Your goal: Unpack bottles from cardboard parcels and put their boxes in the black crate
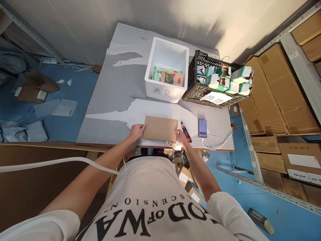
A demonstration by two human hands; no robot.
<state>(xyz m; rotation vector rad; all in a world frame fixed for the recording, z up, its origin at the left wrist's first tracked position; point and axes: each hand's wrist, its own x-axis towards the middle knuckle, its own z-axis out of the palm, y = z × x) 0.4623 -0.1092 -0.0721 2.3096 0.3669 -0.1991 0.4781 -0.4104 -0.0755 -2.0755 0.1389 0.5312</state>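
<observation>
A brown rectangular piece of cardboard (160,128) lies close to the front edge of the table, and I cannot tell whether it is a sheet or a thin box. Its left side is pinched by my left hand (136,131), thumb on the edge. My right hand (181,138) grips the lower right corner, its fingers partly hidden. Just under that hand, something pale and crumpled (175,145) shows at the table edge. A red and black box cutter (186,132) rests right of the cardboard, near my right hand, touched by neither.
A phone (202,128) on a white cable lies to the right. Behind stand a white foam box (164,92) holding colourful packets and a black crate (192,92) of small cartons. Torn grey covering lies on the table (105,100). Shelved cartons (286,90) line the right; cardboard scraps litter the floor.
</observation>
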